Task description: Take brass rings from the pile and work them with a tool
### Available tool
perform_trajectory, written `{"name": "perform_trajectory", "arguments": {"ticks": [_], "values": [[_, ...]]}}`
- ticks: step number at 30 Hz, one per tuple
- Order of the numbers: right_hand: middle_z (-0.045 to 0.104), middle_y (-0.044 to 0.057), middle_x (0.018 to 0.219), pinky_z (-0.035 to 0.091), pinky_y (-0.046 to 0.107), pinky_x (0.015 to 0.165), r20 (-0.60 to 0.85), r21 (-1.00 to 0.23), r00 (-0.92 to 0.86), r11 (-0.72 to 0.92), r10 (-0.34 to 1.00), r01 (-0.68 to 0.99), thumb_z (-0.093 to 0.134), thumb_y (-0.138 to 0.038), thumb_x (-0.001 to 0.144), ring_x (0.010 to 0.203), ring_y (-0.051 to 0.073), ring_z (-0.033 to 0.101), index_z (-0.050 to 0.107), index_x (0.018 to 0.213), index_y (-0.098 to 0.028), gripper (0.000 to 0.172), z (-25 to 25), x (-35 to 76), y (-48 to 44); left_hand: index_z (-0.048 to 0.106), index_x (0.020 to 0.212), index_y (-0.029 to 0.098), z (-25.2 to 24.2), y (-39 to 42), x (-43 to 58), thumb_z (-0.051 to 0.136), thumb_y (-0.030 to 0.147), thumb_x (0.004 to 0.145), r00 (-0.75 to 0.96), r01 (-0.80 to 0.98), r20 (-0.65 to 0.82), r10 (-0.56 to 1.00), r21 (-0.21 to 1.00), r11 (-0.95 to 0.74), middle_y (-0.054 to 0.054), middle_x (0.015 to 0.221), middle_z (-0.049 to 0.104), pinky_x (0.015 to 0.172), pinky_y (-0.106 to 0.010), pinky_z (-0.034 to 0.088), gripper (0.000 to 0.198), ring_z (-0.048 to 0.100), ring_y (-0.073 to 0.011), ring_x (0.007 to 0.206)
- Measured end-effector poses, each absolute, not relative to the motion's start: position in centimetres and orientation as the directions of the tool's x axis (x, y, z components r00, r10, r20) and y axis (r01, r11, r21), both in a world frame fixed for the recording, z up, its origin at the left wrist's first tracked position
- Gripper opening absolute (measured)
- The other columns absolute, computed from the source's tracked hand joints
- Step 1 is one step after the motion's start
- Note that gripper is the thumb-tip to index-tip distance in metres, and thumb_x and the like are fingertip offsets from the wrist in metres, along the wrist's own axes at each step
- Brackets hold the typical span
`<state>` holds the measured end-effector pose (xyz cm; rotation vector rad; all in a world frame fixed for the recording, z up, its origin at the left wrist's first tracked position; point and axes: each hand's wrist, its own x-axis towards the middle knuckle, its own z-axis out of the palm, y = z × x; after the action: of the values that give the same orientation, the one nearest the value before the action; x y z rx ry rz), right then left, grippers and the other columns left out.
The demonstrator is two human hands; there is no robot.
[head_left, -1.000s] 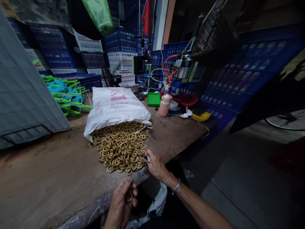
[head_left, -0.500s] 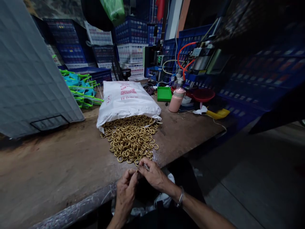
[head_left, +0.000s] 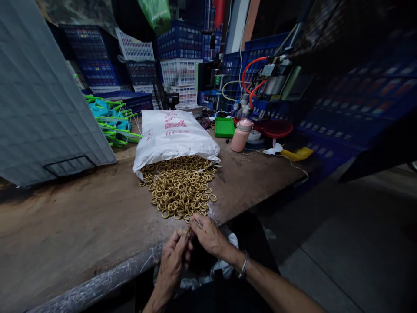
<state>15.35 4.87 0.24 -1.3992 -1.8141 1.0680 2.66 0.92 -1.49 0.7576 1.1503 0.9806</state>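
Found a brown table with a scuffed, stained top and a front edge wrapped in shiny film. Located the heap of brass-coloured rings on this top, spread out from the open mouth of a white sack with red print. Noted a narrow grip at the left hand, thumb against finger, on a single ring just off the front edge. Recorded a closed grip at the right hand around a small greyish object, too small for identification, with fingertips close against that ring. Saw a metal bracelet on the right wrist.

Observed farther back on the table a green tray, an upright pink bottle near it, a red dish and a yellow plastic item toward the right edge. Listed a grey quilted panel at the left, with lime-green and blue pieces beside it. Noted a machine with orange hoses behind the bottle, and stacked blue crates and white crates at the rear. Found dim light throughout, with a grey floor in shadow at the right.
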Motion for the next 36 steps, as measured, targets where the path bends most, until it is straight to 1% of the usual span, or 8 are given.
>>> {"name": "perform_trajectory", "arguments": {"ticks": [3, 7, 12, 17, 22, 26, 30, 36], "values": [[0.055, -0.001, 0.065, 0.031, 0.020, 0.057, 0.009, -0.761, -0.341, 0.228, 0.940, 0.608, 0.041, -0.017, 0.077, 0.061, 0.011, 0.049, 0.050, 0.078, -0.019, 0.009, 0.0, 15.6, 4.5, 0.047, 0.071, 0.018, -1.7, 1.0, 2.7, 0.053, 0.048, 0.072, 0.086, -0.224, -0.364, 0.927, 0.900, 0.374, 0.007, 0.050, 0.044, 0.034, -0.014, 0.021, 0.030, 0.031, -0.0035, 0.036], [0.060, 0.002, 0.074, 0.030, 0.022, 0.059, -0.023, -0.568, -0.458, 0.365, 0.889, 0.737, 0.041, -0.009, 0.068, 0.067, 0.014, 0.053, 0.049, 0.087, -0.019, 0.023, 0.1, 15.8, 3.7, 0.046, 0.071, 0.019, -2.0, 1.0, 2.7, 0.055, 0.047, 0.070, 0.042, -0.233, -0.319, 0.947, 0.919, 0.319, 0.008, 0.050, 0.042, 0.037, -0.015, 0.022, 0.030, 0.031, -0.0038, 0.038], [0.061, 0.003, 0.078, 0.029, 0.023, 0.059, -0.017, -0.497, -0.474, 0.404, 0.880, 0.768, 0.039, -0.008, 0.069, 0.069, 0.015, 0.054, 0.047, 0.092, -0.018, 0.027, 0.4, 15.6, 3.7, 0.048, 0.068, 0.018, -1.6, 0.8, 2.7, 0.056, 0.048, 0.069, -0.018, -0.140, -0.221, 0.975, 0.966, 0.217, 0.007, 0.050, 0.041, 0.041, -0.017, 0.026, 0.031, 0.033, -0.0057, 0.041], [0.060, 0.004, 0.072, 0.026, 0.024, 0.055, -0.067, -0.378, -0.317, 0.270, 0.946, 0.886, 0.039, -0.006, 0.067, 0.063, 0.015, 0.054, 0.047, 0.091, -0.016, 0.027, 0.0, 17.0, 4.8, 0.050, 0.058, 0.016, 0.2, -0.3, 2.9, 0.055, 0.045, 0.071, 0.015, -0.063, -0.166, 0.986, 0.984, 0.166, 0.006, 0.048, 0.040, 0.042, -0.018, 0.027, 0.032, 0.033, -0.0058, 0.043], [0.062, 0.003, 0.078, 0.028, 0.022, 0.058, 0.034, -0.407, -0.073, 0.080, 0.997, 0.910, 0.039, -0.009, 0.075, 0.070, 0.015, 0.056, 0.047, 0.093, -0.018, 0.021, -0.5, 20.4, 7.3, 0.054, 0.066, 0.017, -0.1, -0.1, 2.8, 0.060, 0.051, 0.064, 0.192, -0.336, -0.429, 0.883, 0.816, 0.470, 0.005, 0.046, 0.046, 0.034, -0.016, 0.021, 0.034, 0.031, -0.0046, 0.036], [0.061, 0.005, 0.082, 0.029, 0.023, 0.059, 0.040, -0.365, 0.128, -0.105, 0.991, 0.925, 0.041, -0.024, 0.082, 0.076, 0.016, 0.057, 0.048, 0.090, -0.018, 0.012, -0.9, 22.4, 9.9, 0.057, 0.068, 0.016, -0.9, 0.7, 3.0, 0.064, 0.047, 0.062, 0.169, -0.491, -0.511, 0.843, 0.698, 0.521, 0.002, 0.050, 0.052, 0.034, -0.016, 0.025, 0.032, 0.038, -0.0059, 0.039], [0.060, 0.005, 0.089, 0.030, 0.024, 0.060, 0.017, -0.288, 0.139, -0.128, 0.990, 0.949, 0.043, -0.034, 0.082, 0.081, 0.018, 0.056, 0.048, 0.092, -0.020, 0.018, -1.1, 22.3, 11.3, 0.053, 0.070, 0.017, -0.6, 1.0, 3.2, 0.070, 0.036, 0.058, 0.129, -0.552, -0.515, 0.847, 0.672, 0.493, -0.002, 0.064, 0.061, 0.035, -0.017, 0.030, 0.028, 0.048, -0.0093, 0.046], [0.057, 0.007, 0.094, 0.031, 0.026, 0.062, 0.012, -0.241, 0.165, -0.157, 0.986, 0.958, 0.041, -0.022, 0.079, 0.082, 0.019, 0.055, 0.049, 0.095, -0.019, 0.017, -1.1, 21.7, 11.7, 0.060, 0.079, 0.016, 0.1, 1.0, 2.7, 0.071, 0.031, 0.055, 0.174, -0.589, -0.529, 0.830, 0.619, 0.519, -0.002, 0.064, 0.060, 0.038, -0.018, 0.033, 0.031, 0.050, -0.0103, 0.050]]}}
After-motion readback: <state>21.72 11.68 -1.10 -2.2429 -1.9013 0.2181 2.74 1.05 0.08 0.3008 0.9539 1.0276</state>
